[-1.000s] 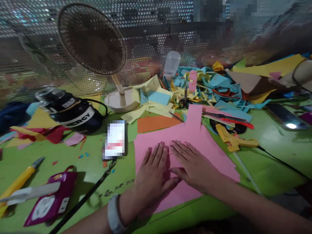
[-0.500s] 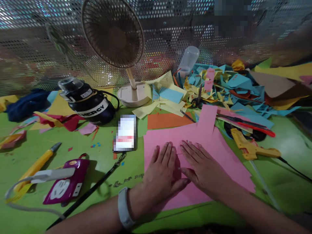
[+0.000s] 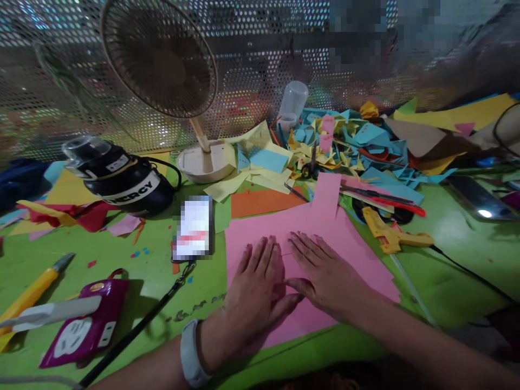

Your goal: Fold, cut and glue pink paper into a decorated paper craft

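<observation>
Pink paper (image 3: 357,254) lies flat on the green table, with a narrow pink strip (image 3: 327,189) at its back edge. My left hand (image 3: 255,287) rests palm down on the left part of the paper, fingers stretched forward; a light band is on that wrist. My right hand (image 3: 325,276) lies flat on the paper to its right, fingers extended, its thumb near my left thumb. Neither hand holds anything. The paper beneath both palms is hidden. Orange paper (image 3: 264,203) lies just behind the pink paper.
Left stand a phone (image 3: 193,227), a dark bottle (image 3: 130,181), a purple device (image 3: 87,322) and a yellow cutter (image 3: 36,292). A fan (image 3: 207,160) stands behind. Right are a yellow glue gun (image 3: 394,233), scissors (image 3: 311,168), heaped paper scraps (image 3: 374,135) and another phone (image 3: 479,197).
The view has turned slightly to the right, so the objects appear farther left and a phone shows at the right. Both hands stay flat on the pink paper.
</observation>
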A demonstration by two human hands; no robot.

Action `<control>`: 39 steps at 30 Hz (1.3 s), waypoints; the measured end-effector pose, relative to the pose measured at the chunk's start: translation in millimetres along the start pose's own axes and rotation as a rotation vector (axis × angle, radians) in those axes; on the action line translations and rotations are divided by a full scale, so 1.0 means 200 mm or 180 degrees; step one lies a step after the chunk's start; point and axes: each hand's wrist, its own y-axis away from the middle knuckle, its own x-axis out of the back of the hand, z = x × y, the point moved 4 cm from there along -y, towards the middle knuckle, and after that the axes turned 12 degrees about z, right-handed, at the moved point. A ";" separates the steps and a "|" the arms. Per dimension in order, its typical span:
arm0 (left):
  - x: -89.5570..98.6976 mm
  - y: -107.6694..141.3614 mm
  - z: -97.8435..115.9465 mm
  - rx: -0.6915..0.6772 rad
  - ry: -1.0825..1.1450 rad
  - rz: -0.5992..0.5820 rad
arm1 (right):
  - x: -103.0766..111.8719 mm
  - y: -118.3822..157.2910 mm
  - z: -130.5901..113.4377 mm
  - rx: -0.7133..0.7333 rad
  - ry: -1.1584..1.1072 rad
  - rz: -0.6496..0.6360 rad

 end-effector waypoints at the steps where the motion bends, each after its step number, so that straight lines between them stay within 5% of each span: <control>1: 0.00 0.01 0.00 -0.0013 -0.0011 -0.0011 | 0.01 0.01 0.01 -0.0056 0.0063 0.0009; 13: 0.04 0.04 -0.02 -0.0124 -0.0030 -0.0135 | 0.10 0.12 0.16 -0.0420 0.0565 -0.0055; 19: 0.04 0.05 -0.02 -0.0039 0.0097 0.0004 | 0.25 -0.15 0.12 -0.0762 0.0304 0.0099; 23: 0.03 0.06 -0.03 -0.0021 0.0129 0.0022 | 0.13 -0.35 0.09 -0.1294 -0.1056 -0.1164; 27: 0.01 0.06 -0.04 0.0059 0.0058 -0.0019 | -0.06 -0.39 0.12 -0.1971 -0.2394 -0.2324; 32: 0.01 0.06 -0.03 -0.0019 -0.0013 -0.0023 | -0.13 -0.38 0.18 -0.2185 -0.2695 -0.2596; 39: 0.01 0.06 -0.03 -0.0086 -0.0065 -0.0015 | -0.04 -0.27 0.36 -0.2420 -0.2445 -0.2627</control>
